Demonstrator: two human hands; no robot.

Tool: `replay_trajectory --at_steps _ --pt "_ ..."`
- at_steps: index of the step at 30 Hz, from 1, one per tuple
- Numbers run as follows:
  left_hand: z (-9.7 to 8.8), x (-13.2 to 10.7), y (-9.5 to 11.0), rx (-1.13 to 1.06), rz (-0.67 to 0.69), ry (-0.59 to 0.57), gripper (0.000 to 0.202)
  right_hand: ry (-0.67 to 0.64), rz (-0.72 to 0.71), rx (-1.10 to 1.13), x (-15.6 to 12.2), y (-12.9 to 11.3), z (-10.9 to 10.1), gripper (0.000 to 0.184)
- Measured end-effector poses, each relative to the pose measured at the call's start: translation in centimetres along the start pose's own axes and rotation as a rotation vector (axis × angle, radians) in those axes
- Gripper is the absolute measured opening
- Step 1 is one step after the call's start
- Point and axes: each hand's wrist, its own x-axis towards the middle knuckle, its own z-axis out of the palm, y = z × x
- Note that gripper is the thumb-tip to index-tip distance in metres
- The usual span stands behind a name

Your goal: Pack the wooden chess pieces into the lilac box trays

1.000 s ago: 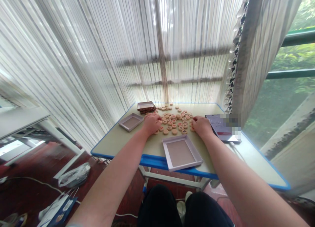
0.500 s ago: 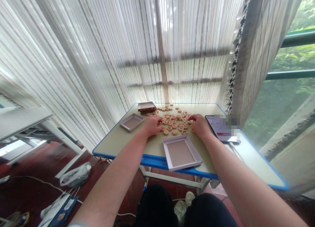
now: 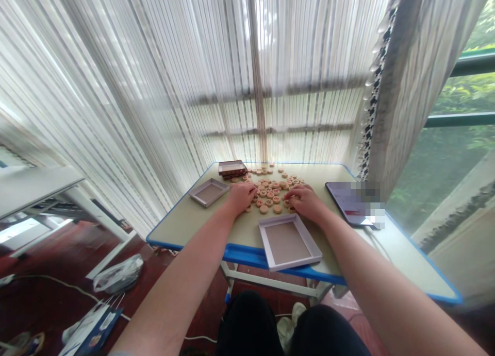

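Note:
Wooden Chinese chess pieces [image 3: 270, 195] are spread across the middle of the table, several showing red or dark characters and others plain faces. My left hand [image 3: 240, 197] rests at the left side of the spread, its fingers bent over pieces there, with no piece visibly gripped. Over the right side lies my right hand [image 3: 306, 201], fingers apart and reaching onto the pieces. Some pieces are hidden under both hands. Between my forearms, a shallow open box tray [image 3: 266, 243] sits at the near edge and juts slightly past it.
Another shallow box tray [image 3: 194, 197] lies at the left, with a dark red box [image 3: 233, 173] behind it. A phone [image 3: 342, 204] with a cable rests on the right. The table [image 3: 174, 227] has a blue rim; curtains [image 3: 216, 88] hang behind it.
My right hand has moved left and slightly nearer, over the right-hand pieces. My left hand stays at the left side of the spread. The view has shifted slightly.

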Motion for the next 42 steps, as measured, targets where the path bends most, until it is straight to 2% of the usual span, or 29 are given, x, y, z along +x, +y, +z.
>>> replay_trajectory --at_steps 7,14,20,25,30,36,40,42 --pt "0.2 0.0 -0.1 -0.031 0.007 0.050 0.025 -0.085 -0.131 0.071 -0.4 -0.5 0.4 0.029" --pt "0.3 0.0 -0.3 -0.060 0.020 0.025 0.026 -0.034 -0.045 -0.056 -0.1 -0.3 0.2 0.016" --pt "0.3 0.2 -0.3 -0.053 0.038 0.009 0.020 -0.036 -0.005 -0.101 -0.1 0.0 0.2 0.020" --pt "0.1 0.1 0.0 -0.032 0.053 0.003 0.024 -0.068 0.000 -0.096 0.0 0.3 0.4 0.021" --pt "0.5 0.1 -0.2 -0.028 0.070 0.023 0.025 -0.053 0.027 -0.119 0.0 0.0 0.4 0.019" --pt "0.6 0.4 -0.5 -0.008 -0.099 0.085 0.035 -0.002 -0.067 -0.056 0.0 -0.3 0.1 0.018" --pt "0.1 0.4 -0.8 -0.050 -0.241 0.226 0.037 0.056 -0.065 -0.043 0.1 0.2 0.1 0.025" --pt "0.1 0.4 -0.8 -0.056 -0.235 0.232 0.035 0.086 -0.060 -0.071 0.2 0.6 0.2 0.028"
